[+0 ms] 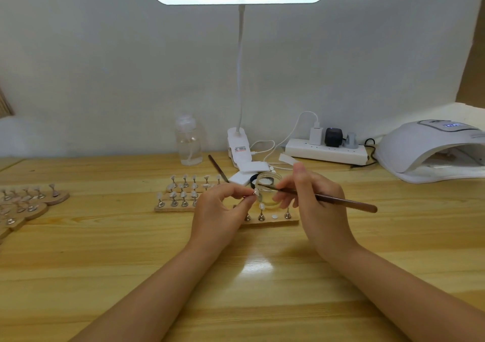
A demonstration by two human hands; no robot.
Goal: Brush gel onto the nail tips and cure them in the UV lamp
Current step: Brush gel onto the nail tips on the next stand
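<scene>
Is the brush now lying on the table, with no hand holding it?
No, the right hand holds the brush in the air, bristles toward the nail tip pinched by the left hand.

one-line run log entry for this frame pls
phase: gel brushing | left hand: pinches nail tip stand | right hand: holds brush, bristles at tip | UV lamp: far right, powered
</scene>
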